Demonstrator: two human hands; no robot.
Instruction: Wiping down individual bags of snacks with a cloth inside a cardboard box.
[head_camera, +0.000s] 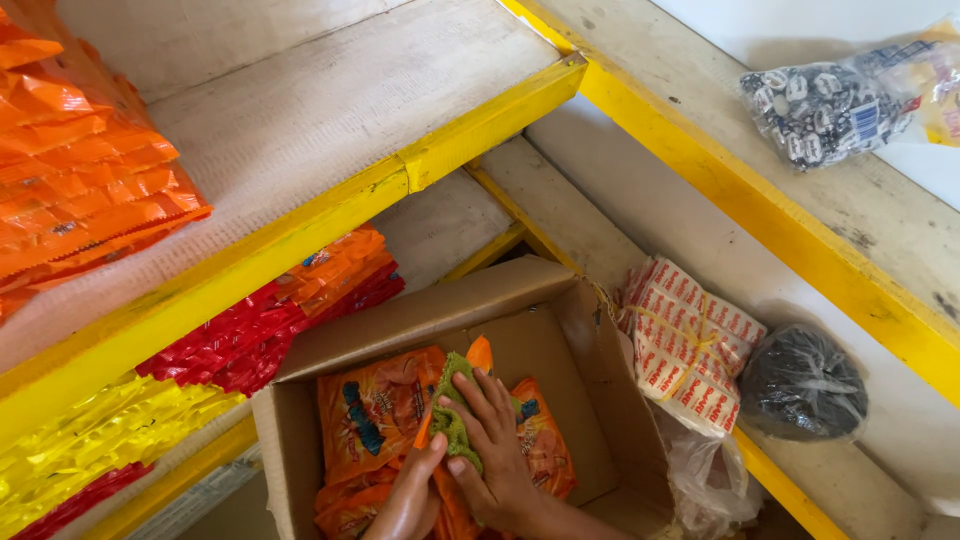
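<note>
An open cardboard box (600, 400) sits on a lower shelf and holds several orange snack packets (370, 410). Both of my hands are inside it. My right hand (500, 450) presses a green cloth (452, 405) with spread fingers against one orange packet (481, 354) that stands on edge. My left hand (408, 500) grips the lower part of that same packet, thumb up beside the cloth. The packet's far side is hidden by the cloth and my fingers.
White wooden shelves with yellow edges (470, 130) surround the box. Orange packets (70, 170) are stacked top left; red (240, 340) and yellow (90, 440) ones lower left. A bundle of red-and-white packets (690, 345), a dark bag (803, 383) and a clear sweets bag (830, 105) lie right.
</note>
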